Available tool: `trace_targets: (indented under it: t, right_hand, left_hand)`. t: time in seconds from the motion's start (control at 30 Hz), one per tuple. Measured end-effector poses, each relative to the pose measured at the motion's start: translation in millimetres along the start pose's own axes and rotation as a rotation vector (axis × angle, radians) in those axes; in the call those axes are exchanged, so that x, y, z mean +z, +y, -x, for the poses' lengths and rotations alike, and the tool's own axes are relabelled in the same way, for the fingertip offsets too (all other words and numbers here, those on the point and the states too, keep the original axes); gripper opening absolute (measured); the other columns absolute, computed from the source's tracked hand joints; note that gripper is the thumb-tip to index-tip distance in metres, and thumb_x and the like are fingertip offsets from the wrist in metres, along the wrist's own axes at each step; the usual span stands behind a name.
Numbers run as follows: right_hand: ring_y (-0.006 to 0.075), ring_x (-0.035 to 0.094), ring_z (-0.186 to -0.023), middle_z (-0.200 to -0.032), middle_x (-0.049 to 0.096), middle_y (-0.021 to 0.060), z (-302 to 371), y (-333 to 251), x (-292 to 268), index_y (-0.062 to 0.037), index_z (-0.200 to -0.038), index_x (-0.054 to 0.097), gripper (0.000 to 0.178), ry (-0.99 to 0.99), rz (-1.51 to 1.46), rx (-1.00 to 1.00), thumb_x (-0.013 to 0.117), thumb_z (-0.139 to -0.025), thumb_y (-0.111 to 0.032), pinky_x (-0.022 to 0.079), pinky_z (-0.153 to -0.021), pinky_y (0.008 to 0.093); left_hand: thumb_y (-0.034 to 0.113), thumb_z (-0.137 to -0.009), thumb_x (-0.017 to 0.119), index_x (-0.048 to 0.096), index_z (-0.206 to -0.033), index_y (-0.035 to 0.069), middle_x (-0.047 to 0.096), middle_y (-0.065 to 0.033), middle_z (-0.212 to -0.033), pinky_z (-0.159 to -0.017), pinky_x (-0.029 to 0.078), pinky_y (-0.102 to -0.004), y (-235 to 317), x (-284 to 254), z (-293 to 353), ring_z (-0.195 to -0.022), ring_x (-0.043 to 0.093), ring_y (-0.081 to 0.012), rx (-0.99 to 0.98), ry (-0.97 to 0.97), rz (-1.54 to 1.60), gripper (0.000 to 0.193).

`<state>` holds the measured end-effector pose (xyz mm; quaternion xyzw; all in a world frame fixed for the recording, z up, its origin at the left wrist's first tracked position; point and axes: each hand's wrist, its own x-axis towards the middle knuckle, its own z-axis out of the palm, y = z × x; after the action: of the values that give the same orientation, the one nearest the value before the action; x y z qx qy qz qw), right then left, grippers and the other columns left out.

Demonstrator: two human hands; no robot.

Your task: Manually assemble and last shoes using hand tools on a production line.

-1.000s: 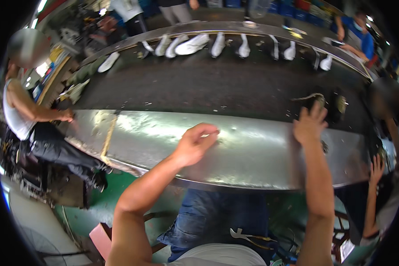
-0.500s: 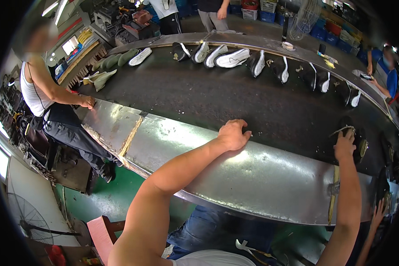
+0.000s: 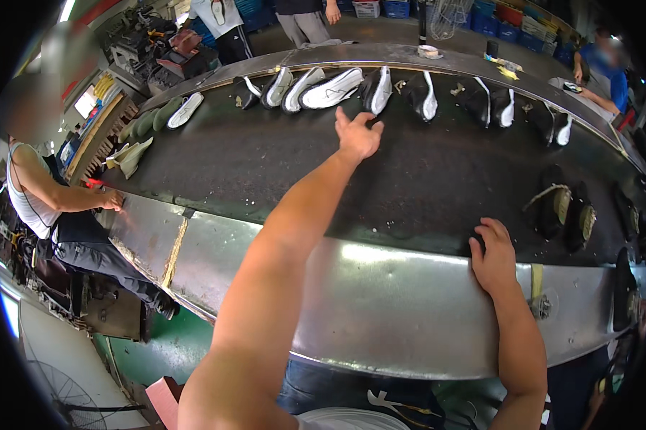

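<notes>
My left hand [image 3: 359, 135] reaches out over the dark belt [image 3: 280, 172] with its fingers apart and nothing in them. Just beyond its fingertips is a black shoe part with a white sole [image 3: 377, 89]; I cannot tell whether they touch. A white-edged shoe piece [image 3: 331, 89] lies on its side left of it, in a row of similar pieces along the far rim. Nearer to me, my right hand [image 3: 493, 254] is over the belt's near edge, thumb apart from the fingers, empty. To its right stand two dark shoe pieces [image 3: 554, 204], one with a pale strip around its opening.
A shiny metal ledge [image 3: 395, 308] runs along my side of the belt. Green shoe pieces [image 3: 145, 122] lie at the far left, near a person in a white top [image 3: 32, 179] whose hand is on the ledge. Another person in blue [image 3: 613, 82] sits at the far right.
My left hand has gone from the near ledge out to the far row of shoes. My right hand has left the dark shoe with the pale strip and drawn back left. The view has shifted.
</notes>
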<state>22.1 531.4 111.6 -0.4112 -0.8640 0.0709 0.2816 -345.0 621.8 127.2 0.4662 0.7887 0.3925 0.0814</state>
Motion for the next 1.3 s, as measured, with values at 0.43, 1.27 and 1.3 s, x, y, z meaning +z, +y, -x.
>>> trace_targets:
  t: [0.43, 1.27, 1.3]
  right_hand:
    - [0.0386, 0.053, -0.12, -0.121, 0.06, 0.0183, -2.8, -3.3, -2.8, 0.002, -0.102, 0.064, 0.025, -0.06, -0.038, 0.085, 0.068, -0.079, -0.008, 0.044, -0.102, 0.0471]
    - [0.0368, 0.058, -0.113, -0.116, 0.065, 0.0187, 4.0, -8.8, 21.2, 0.0021, -0.101, 0.068, 0.024, 0.117, -0.018, -0.04, 0.067, -0.086, -0.017, 0.047, -0.098, 0.0435]
    - [0.0365, 0.058, -0.113, -0.115, 0.065, 0.0182, 5.7, -8.3, 19.6, 0.0021, -0.101, 0.067, 0.024, 0.133, 0.008, -0.057, 0.066, -0.087, -0.017, 0.047, -0.098, 0.0432]
  left_hand:
    - [0.079, -0.08, 0.051, 0.05, -0.143, 0.003, 0.004, -0.0238, -0.162, -0.114, 0.032, -0.0444, 100.0, 105.3, -69.0, -0.144, 0.025, -0.0418, -0.277, -0.233, -0.146, 0.098]
    - [0.053, -0.086, 0.067, 0.072, -0.108, -0.003, 0.058, -0.0287, -0.116, -0.098, 0.045, -0.0426, -37.0, -273.8, 278.9, -0.11, 0.058, -0.0405, -0.19, -0.343, -0.067, 0.061]
    - [0.053, -0.086, 0.068, 0.072, -0.107, -0.003, 0.058, -0.0286, -0.114, -0.097, 0.045, -0.043, -35.0, -282.3, 301.9, -0.108, 0.058, -0.0405, -0.207, -0.313, -0.044, 0.06]
